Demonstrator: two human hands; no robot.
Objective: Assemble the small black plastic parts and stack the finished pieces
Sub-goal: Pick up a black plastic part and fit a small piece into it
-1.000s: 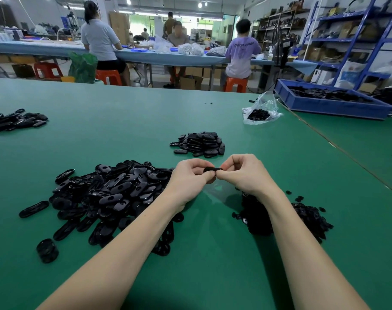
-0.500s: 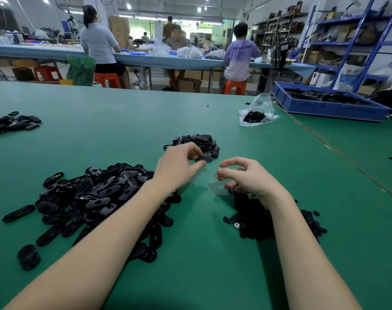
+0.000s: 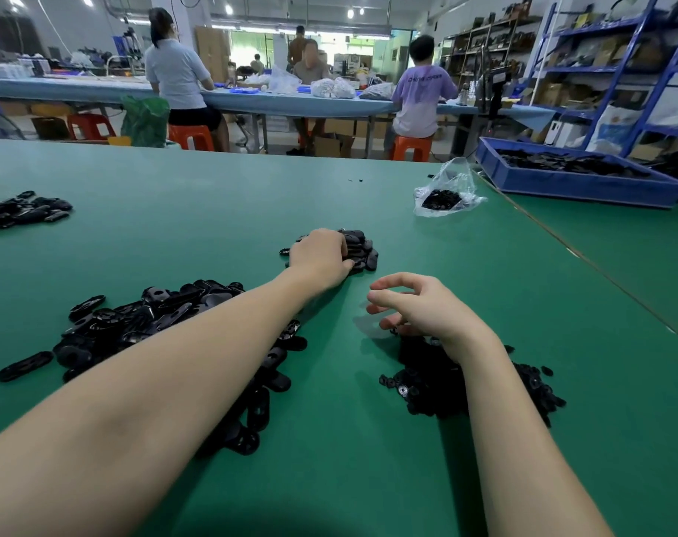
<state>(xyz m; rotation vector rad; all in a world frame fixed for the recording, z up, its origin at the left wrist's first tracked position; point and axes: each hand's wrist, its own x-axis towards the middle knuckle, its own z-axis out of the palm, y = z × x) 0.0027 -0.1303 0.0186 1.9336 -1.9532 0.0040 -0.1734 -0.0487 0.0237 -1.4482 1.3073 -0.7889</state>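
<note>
My left hand (image 3: 320, 257) reaches forward onto the small pile of finished black pieces (image 3: 362, 248). Its fingers curl down over the pile's left side, and the thumb and fingertips pinch a black piece at the pile's edge. My right hand (image 3: 418, 306) hovers over the near-right heap of small round black parts (image 3: 438, 385), fingers loosely curled and holding nothing. A large heap of oblong black shells (image 3: 136, 323) lies under and left of my left forearm.
A plastic bag of black parts (image 3: 445, 191) lies at the far right of the green table (image 3: 213, 211). A blue bin of parts (image 3: 573, 180) stands beyond the seam. Another black pile (image 3: 19, 209) sits far left. People sit at a far bench.
My hands have parted from working one piece together. The left hand has carried the piece forward onto the finished pile; the right hand has let go and dropped back over the small parts.
</note>
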